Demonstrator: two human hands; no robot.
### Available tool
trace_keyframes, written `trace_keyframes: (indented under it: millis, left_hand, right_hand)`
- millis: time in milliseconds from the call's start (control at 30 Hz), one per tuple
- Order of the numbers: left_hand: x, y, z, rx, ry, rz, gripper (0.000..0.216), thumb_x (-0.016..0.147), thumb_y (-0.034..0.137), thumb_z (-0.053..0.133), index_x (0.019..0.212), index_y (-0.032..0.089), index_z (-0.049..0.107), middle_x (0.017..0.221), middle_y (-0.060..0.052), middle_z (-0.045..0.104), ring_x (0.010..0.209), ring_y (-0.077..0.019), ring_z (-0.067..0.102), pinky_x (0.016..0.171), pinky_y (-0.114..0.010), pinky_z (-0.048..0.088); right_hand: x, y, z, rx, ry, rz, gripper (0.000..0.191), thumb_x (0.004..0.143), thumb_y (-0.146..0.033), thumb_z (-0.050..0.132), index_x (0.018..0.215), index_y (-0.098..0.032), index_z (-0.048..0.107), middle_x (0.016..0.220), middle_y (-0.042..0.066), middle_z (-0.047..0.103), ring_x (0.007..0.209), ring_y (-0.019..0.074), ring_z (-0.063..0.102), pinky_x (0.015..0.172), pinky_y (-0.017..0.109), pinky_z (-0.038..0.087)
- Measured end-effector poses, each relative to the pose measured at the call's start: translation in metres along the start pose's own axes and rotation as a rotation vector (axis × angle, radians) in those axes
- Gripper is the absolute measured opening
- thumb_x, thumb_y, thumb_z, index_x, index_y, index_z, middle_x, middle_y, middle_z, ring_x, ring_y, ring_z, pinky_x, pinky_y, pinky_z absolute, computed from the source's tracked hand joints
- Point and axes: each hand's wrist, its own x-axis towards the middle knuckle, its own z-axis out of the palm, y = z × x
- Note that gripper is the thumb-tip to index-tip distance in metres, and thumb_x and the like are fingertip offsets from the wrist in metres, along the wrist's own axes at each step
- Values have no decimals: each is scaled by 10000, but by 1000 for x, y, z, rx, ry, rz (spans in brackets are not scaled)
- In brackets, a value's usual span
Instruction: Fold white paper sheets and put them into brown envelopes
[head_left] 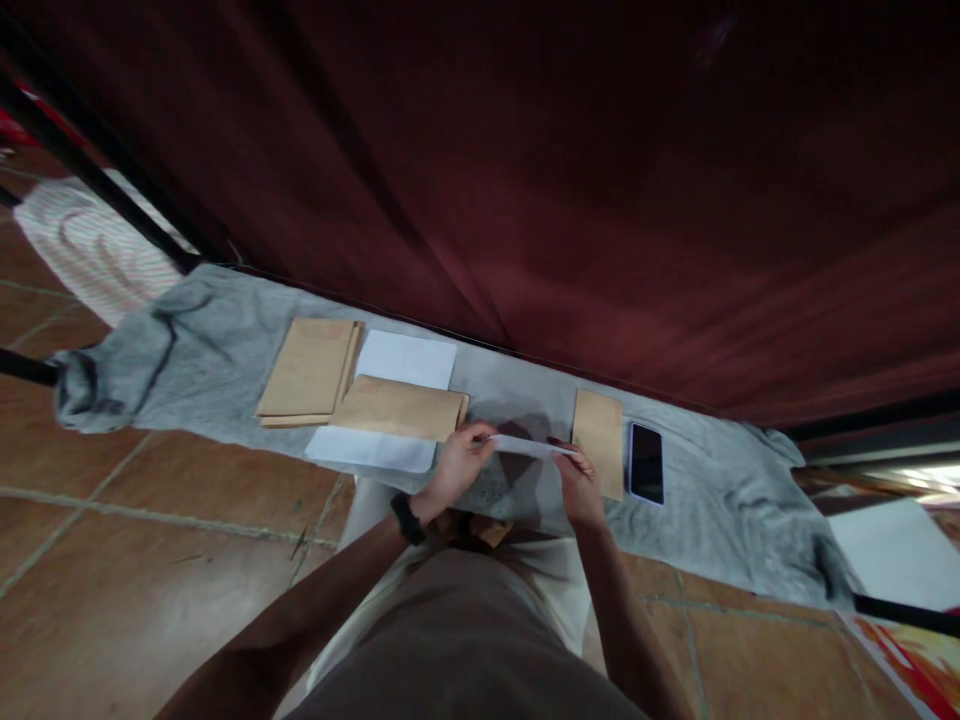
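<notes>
Between my two hands a folded sheet of white paper (pixel 529 447) is stretched above the grey cloth. My left hand (pixel 466 456), with a dark band on its wrist, pinches the left end. The right end is gripped by the fingers of my right hand (pixel 579 478). Close to my left hand, brown envelopes (pixel 405 405) lie across white paper sheets (pixel 371 449). A further stack of brown envelopes (pixel 309 370) is at the left. Just beyond my right hand lies a single brown envelope (pixel 600 440), partly hidden by my fingers.
A smartphone (pixel 647 465) lies right of the single envelope. The grey cloth (pixel 720 500) covers a long narrow surface, backed by a dark red curtain (pixel 525 200). Striped fabric (pixel 105 240) hangs at the far left. Tiled floor (pixel 187 570) shows in front.
</notes>
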Motion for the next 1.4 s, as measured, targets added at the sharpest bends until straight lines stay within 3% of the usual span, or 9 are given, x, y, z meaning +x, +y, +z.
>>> trace_keyframes:
  millis: [67, 200, 400, 533, 700, 867, 1033, 1200, 1400]
  left_hand:
    - [2, 2, -3, 120, -5, 131, 225, 839, 103, 553, 900, 225, 732, 1010, -39, 749, 1023, -219, 678, 970, -401, 545]
    - [-5, -15, 0, 309, -163, 289, 464, 820, -15, 433, 1087, 228, 725, 1268, -51, 696, 1234, -200, 618, 1103, -441, 498]
    - [-38, -61, 9, 516, -325, 262, 699, 766, -93, 397, 1340, 239, 617, 1535, -40, 520, 1432, -171, 467, 1173, -416, 454]
    - [-54, -67, 10, 698, -362, 300, 699, 773, -96, 436, 1388, 200, 589, 1553, -68, 499, 1477, -188, 403, 1198, -387, 417]
    - [-63, -54, 21, 854, -393, 457, 486, 944, 163, 526, 1429, 177, 555, 1576, -88, 472, 1504, -220, 358, 1263, -435, 276]
    - [-74, -50, 39, 1018, -384, 467, 608, 1030, 443, 434, 1527, 94, 415, 1633, -159, 351, 1538, -274, 280, 1270, -484, 203]
    - [-77, -55, 46, 1099, -432, 460, 747, 993, 567, 468, 1526, 46, 409, 1630, -205, 321, 1538, -325, 265, 1261, -505, 209]
    - [-76, -56, 40, 1128, -472, 489, 839, 960, 617, 501, 1546, 31, 369, 1632, -218, 297, 1534, -346, 265, 1257, -511, 217]
    - [-83, -56, 35, 1125, -423, 538, 847, 959, 605, 505, 1580, 65, 306, 1659, -202, 240, 1557, -346, 191, 1251, -575, 188]
  right_hand:
    - [8, -6, -8, -130, -22, -129, 253, 894, -423, 631, 1002, -235, 761, 1249, 92, 720, 1182, 289, 655, 1020, 497, 514]
    - [7, 7, -19, -467, -87, -346, 292, 935, -285, 524, 1080, -241, 774, 1343, 106, 669, 1267, 270, 609, 1068, 509, 497]
    - [-27, 48, -23, -860, -219, -470, 537, 861, -61, 426, 1285, -233, 706, 1448, 82, 599, 1391, 244, 504, 1149, 502, 456]
    - [-33, 50, -26, -938, -281, -539, 670, 821, -3, 395, 1441, -184, 573, 1544, 114, 498, 1444, 268, 438, 1184, 534, 404]
    - [-29, 47, -27, -1000, -361, -525, 711, 792, -20, 456, 1491, -143, 504, 1556, 159, 473, 1450, 299, 426, 1174, 538, 410]
    - [-30, 47, 6, -1102, -272, -488, 556, 970, -210, 458, 1523, -148, 448, 1576, 163, 445, 1472, 282, 393, 1180, 524, 376]
    - [-36, 44, 38, -1300, -168, -438, 528, 1059, -309, 353, 1563, -157, 394, 1640, 153, 339, 1521, 315, 285, 1215, 585, 228]
    - [-30, 41, 33, -1311, -183, -459, 518, 1053, -316, 374, 1544, -158, 422, 1635, 152, 348, 1502, 325, 295, 1191, 558, 255]
    - [10, 26, 27, -1237, -154, -435, 406, 1009, -241, 452, 1381, -125, 565, 1387, 179, 588, 1281, 278, 514, 1131, 472, 335]
